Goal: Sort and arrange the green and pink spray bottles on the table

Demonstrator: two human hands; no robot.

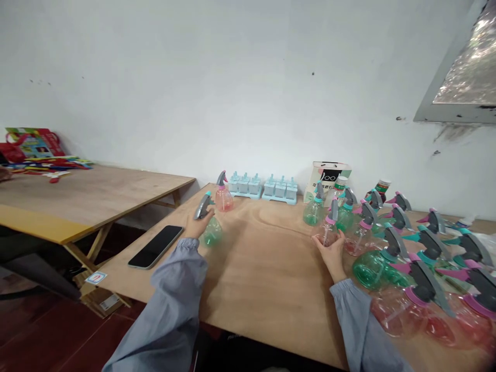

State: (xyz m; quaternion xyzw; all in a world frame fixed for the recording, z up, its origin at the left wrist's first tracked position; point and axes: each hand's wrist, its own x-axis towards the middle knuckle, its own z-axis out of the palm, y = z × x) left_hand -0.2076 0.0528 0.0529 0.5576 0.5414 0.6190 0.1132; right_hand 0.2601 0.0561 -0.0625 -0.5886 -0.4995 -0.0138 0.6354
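My left hand (pixel 197 225) is closed round the neck of a green spray bottle (pixel 212 232) with a grey and teal trigger head, which tilts a little at the table's left side. Just behind it stands a pink spray bottle (pixel 223 199). On the right, my right hand (pixel 330 250) has its thumb and fingers round the body of another pink spray bottle (pixel 327 232) with a grey and pink head. A green spray bottle (pixel 313 212) stands right behind that one. Several more pink and green bottles crowd the table's right side, such as a large green bottle (pixel 370 269).
A black phone (pixel 155 247) lies near the left edge of the wooden table (pixel 267 294). Light-blue popsicle moulds (pixel 245 186) and a printed paper bag (pixel 310 183) stand along the wall. A second table (pixel 116 188), to the left, bears colourful flat pieces (pixel 50 164).
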